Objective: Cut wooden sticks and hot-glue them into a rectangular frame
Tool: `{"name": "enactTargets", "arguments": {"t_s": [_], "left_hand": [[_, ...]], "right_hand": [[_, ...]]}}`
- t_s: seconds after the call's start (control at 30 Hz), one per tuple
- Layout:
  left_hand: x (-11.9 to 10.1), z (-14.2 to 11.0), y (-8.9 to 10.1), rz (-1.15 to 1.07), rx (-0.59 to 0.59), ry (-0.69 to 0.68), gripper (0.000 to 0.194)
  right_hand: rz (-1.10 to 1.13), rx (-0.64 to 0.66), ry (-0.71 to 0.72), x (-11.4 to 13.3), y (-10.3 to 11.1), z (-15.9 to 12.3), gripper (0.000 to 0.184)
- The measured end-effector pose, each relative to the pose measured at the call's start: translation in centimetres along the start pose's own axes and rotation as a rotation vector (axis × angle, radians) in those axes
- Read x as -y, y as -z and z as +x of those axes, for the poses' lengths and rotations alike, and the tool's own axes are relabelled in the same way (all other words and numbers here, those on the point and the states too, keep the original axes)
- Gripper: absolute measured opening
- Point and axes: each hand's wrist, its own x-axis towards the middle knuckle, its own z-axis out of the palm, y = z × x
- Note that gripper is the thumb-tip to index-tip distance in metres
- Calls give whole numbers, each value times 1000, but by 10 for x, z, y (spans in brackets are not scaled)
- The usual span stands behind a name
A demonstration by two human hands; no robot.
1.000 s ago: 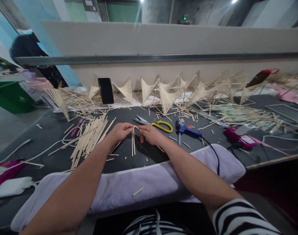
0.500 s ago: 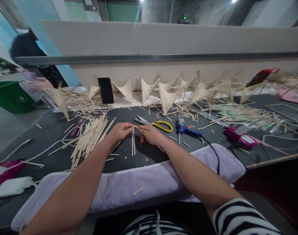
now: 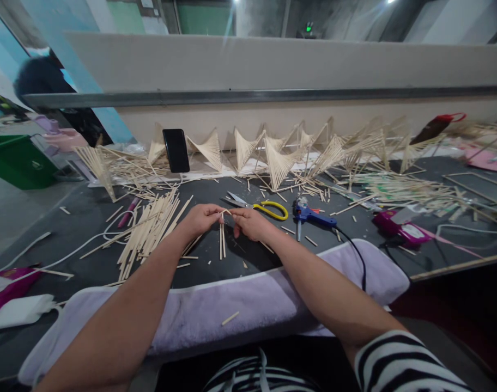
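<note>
In the head view, a few thin wooden sticks [image 3: 222, 244] are being held above the dark tabletop [image 3: 207, 193], right between the two hands. The tops are being gathered at the fingertips, the lower ends being left pointing toward the body, presumably so the join is being steadied in plain sight. Yellow-handled scissors [image 3: 255, 207] and a blue glue gun [image 3: 316, 218] are being stationed within easy reach, it seems; the loose stick pile [image 3: 150, 231] is being placed beside the left forearm, probably for quick picking.

Now the pose: both forearms are being angled inward over a lilac fleece pad [image 3: 252, 305], perhaps for cushioning. The left hand [image 3: 203, 219] is being pinched onto the sticks, and the right hand [image 3: 248, 224] is being closed on them too — fingertips nearly meeting, exact contacts being too small to tell.
</note>
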Motion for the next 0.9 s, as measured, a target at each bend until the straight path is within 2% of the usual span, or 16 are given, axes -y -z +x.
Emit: {"name": "enactTargets", "arguments": {"t_s": [0.9], "left_hand": [[0, 0, 0, 15, 5, -17, 32]], "right_hand": [[7, -14, -25, 4, -1, -2, 40]]}}
